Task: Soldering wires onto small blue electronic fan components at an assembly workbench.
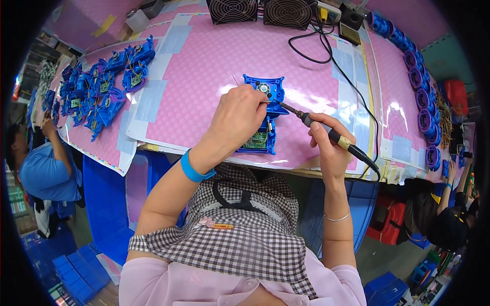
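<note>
My right hand grips a soldering iron like a pen, its tip pointing left onto a blue plastic housing. A round metal part sits in the upper half of this housing. Lower down lies a green circuit board with thin wires, in a second blue section close to the first. My left hand is closed in a pinch over the housing's left side. A short length of thin wire shows at its fingertips, near the iron's tip. The hand hides part of both blue sections.
Blue housings with wires are heaped at the left. Blue and purple round parts line the right edge. Two fans stand at the back. The iron's black cord crosses the table's right side. Co-workers sit at both sides.
</note>
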{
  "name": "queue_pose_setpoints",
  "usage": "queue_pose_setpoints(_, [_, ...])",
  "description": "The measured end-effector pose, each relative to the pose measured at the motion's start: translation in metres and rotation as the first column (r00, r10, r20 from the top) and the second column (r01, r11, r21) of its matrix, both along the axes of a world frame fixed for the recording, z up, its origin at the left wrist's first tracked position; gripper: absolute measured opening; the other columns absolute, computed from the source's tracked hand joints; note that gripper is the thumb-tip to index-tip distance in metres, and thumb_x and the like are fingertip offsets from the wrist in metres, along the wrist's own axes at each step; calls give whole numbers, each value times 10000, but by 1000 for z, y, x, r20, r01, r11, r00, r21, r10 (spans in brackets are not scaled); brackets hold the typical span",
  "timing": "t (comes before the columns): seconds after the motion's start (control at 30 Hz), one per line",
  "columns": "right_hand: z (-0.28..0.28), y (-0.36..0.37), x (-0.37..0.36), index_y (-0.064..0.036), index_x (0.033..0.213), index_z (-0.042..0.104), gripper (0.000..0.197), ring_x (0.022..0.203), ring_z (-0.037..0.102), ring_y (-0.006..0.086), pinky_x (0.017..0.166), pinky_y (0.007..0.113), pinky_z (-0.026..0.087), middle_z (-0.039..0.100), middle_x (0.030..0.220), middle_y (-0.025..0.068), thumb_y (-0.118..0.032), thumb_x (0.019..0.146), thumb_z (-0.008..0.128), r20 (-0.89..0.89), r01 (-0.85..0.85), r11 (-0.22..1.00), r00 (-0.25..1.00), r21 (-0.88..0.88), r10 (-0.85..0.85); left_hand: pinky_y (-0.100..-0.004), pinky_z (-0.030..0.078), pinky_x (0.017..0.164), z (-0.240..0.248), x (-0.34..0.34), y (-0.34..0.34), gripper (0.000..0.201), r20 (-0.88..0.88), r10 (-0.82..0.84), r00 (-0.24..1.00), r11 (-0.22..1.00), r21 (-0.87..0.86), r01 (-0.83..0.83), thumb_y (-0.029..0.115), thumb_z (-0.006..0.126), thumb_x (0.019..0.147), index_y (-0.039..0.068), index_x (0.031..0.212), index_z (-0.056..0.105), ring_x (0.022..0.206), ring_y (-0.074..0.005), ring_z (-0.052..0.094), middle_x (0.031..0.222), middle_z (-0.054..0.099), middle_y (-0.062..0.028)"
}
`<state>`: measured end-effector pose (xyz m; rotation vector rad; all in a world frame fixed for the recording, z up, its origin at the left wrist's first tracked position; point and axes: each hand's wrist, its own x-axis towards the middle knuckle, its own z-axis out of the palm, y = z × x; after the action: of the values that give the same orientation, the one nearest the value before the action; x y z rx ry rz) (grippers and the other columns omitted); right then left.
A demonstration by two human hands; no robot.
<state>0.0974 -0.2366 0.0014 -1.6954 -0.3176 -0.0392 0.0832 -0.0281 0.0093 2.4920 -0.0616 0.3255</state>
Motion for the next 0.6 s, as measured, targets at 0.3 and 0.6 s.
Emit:
queue_pose_setpoints(0.3, [5, -5, -3, 55, 1010, 657, 201, 613, 557, 120, 560, 232, 424, 621, 746, 90, -84, 874, 605, -21, 83, 995, 996, 50, -82, -462, 484, 687, -11, 4, -2, 120, 49, -17, 999, 998, 68, 13, 114, 588, 763, 30, 766, 673, 758, -364, 612, 750, 619, -185])
queue_pose_setpoints(0.6, [5, -3, -5, 54, 1053, 641, 227, 593, 538, 118, 556, 229, 409, 610, 739, 86, -92, 885, 596, -4, 144, 985, 990, 98, -144, -463, 486, 693, -15, 4, 0, 128, 96, -76, 992, 997, 35, 73, 112, 582, 762, 17, 767, 668, 755, -357, 613, 755, 622, -179])
